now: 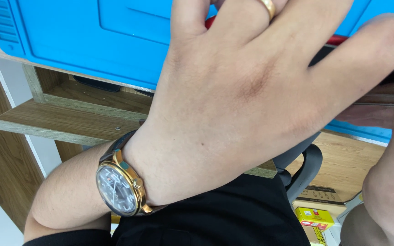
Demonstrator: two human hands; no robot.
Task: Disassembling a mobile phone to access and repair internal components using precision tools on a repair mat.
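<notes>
The left hand fills most of the view, back up, fingers spread and curled over a flat dark device with a red edge. A gold ring sits on one finger; a gold watch is on the wrist. The right hand enters at the right edge, thumb pressed against the device's near side; whether its other fingers pinch anything cannot be told.

Position: the device lies at the near edge of the blue mat, partly over the desk lip, mostly hidden under the left hand.

Hazards:
- The device overhangs the desk front. A slip of either hand could likely tip it off toward the lap and chair.
- Ring and watch case are hard metal; contact with the device could scratch it.

Clearance: open mat lies to the left and beyond. Below the desk, a wooden shelf juts out near the left forearm. Boxes occupy the floor at right.
</notes>
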